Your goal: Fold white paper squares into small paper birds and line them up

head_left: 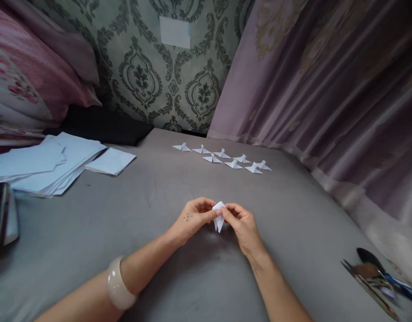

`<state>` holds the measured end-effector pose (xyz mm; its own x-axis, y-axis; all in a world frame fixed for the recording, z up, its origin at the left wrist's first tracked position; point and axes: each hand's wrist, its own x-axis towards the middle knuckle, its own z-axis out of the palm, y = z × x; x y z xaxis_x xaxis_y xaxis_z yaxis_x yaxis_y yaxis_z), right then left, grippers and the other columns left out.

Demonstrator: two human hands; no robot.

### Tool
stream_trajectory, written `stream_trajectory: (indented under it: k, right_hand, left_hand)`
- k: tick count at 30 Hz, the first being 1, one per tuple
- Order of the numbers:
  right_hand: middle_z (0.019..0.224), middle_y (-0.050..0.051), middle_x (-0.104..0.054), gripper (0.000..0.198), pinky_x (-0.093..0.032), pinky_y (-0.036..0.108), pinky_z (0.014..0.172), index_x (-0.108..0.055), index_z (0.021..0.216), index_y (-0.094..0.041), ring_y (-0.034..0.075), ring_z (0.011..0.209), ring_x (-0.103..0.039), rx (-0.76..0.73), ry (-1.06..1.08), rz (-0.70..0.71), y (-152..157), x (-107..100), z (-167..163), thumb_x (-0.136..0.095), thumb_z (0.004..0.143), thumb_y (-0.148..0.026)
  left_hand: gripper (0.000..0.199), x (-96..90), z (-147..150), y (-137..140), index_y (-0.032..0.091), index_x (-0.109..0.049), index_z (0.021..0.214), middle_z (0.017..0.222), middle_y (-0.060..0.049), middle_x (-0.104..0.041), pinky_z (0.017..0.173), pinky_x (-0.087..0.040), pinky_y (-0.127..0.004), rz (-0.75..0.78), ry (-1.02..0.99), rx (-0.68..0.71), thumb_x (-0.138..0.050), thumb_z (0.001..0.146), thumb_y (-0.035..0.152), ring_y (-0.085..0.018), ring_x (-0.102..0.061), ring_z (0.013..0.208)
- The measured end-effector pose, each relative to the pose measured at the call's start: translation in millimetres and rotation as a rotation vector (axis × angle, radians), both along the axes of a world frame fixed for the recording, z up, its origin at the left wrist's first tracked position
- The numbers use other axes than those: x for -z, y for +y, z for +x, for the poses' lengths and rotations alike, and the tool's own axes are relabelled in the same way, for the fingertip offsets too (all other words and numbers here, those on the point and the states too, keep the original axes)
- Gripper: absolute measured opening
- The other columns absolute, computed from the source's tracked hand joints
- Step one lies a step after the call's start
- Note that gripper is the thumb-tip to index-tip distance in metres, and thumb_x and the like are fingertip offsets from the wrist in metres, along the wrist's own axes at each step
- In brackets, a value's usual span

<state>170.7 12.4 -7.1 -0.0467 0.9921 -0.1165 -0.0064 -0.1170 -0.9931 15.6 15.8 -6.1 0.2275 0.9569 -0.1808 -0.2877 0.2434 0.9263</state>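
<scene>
Between my two hands is a small folded piece of white paper, a narrow diamond with two points hanging down. My left hand pinches its left side, thumb in front and fingers curled behind. From the right, my right hand grips it the same way, and the two thumbs nearly meet on the paper. The fingertips behind the paper are hidden. Beyond my hands, several folded white paper birds stand in two loose rows on the grey cloth surface.
A stack of white paper sheets lies at left, with a smaller square pile beside it. Behind them is a folded black cloth. Tweezers and other small tools lie at lower right. A curtain borders the right side.
</scene>
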Motion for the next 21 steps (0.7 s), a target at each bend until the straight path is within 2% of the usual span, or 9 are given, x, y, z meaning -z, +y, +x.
stream_trajectory:
  k: [3, 6, 11, 15, 17, 21]
  right_hand:
    - [0.075, 0.002, -0.068, 0.026, -0.045, 0.027, 0.068, -0.069, 0.084, -0.019, 0.015, 0.069, -0.059, -0.003, -0.017, 0.036, -1.7, -4.8, -1.5, -0.072, 0.072, -0.042]
    - [0.085, 0.004, -0.071, 0.030, -0.046, 0.030, 0.075, -0.069, 0.092, -0.019, 0.018, 0.079, -0.062, -0.043, 0.007, 0.036, -3.9, -8.6, -4.3, -0.071, 0.072, -0.042]
    - [0.082, 0.004, -0.071, 0.026, -0.046, 0.031, 0.075, -0.071, 0.089, -0.018, 0.017, 0.076, -0.062, -0.033, -0.055, 0.042, -5.3, -10.2, -4.3, -0.068, 0.076, -0.040]
    - [0.080, 0.003, -0.067, 0.016, -0.046, 0.029, 0.072, -0.070, 0.082, -0.019, 0.017, 0.075, -0.060, -0.080, -0.265, 0.200, -4.4, -11.7, 1.3, -0.063, 0.079, -0.034]
    - [0.082, 0.003, -0.065, 0.014, -0.046, 0.029, 0.074, -0.068, 0.083, -0.020, 0.017, 0.077, -0.060, -0.056, -0.296, 0.258, -3.7, -12.0, 3.3, -0.064, 0.079, -0.032]
    - [0.099, 0.006, -0.064, 0.038, -0.049, 0.031, 0.078, -0.059, 0.108, -0.021, 0.019, 0.089, -0.061, 0.057, -0.177, 0.251, -3.2, -10.6, 1.8, -0.069, 0.075, -0.035]
  left_hand:
    - [0.026, 2.1, -1.0, 1.2, 0.013, -0.067, 0.075, 0.067, -0.002, -0.065, 0.059, -0.042, -0.022, 0.014, 0.015, -0.030, -0.077, 0.067, 0.035, -0.011, -0.056, 0.061]
    - [0.023, 6.2, -2.8, 3.6, 0.014, -0.067, 0.075, 0.069, -0.003, -0.066, 0.061, -0.043, -0.023, 0.034, -0.001, -0.084, -0.075, 0.069, 0.035, -0.012, -0.058, 0.065]
    - [0.023, 8.5, -2.9, 3.9, 0.014, -0.063, 0.077, 0.073, -0.002, -0.065, 0.063, -0.042, -0.022, 0.051, 0.003, -0.056, -0.075, 0.070, 0.034, -0.011, -0.057, 0.067]
    - [0.027, 8.1, -2.2, 2.2, 0.016, -0.064, 0.082, 0.072, 0.001, -0.063, 0.059, -0.040, -0.021, 0.128, 0.097, -0.006, -0.075, 0.069, 0.036, -0.010, -0.055, 0.063]
    - [0.027, 8.4, -2.2, 2.4, 0.015, -0.065, 0.079, 0.069, 0.000, -0.063, 0.058, -0.040, -0.021, 0.124, 0.126, 0.039, -0.075, 0.069, 0.038, -0.010, -0.054, 0.061]
    - [0.026, 9.9, -1.5, 4.0, 0.015, -0.061, 0.076, 0.071, 0.000, -0.065, 0.062, -0.043, -0.022, -0.005, -0.090, -0.015, -0.079, 0.066, 0.032, -0.011, -0.058, 0.065]
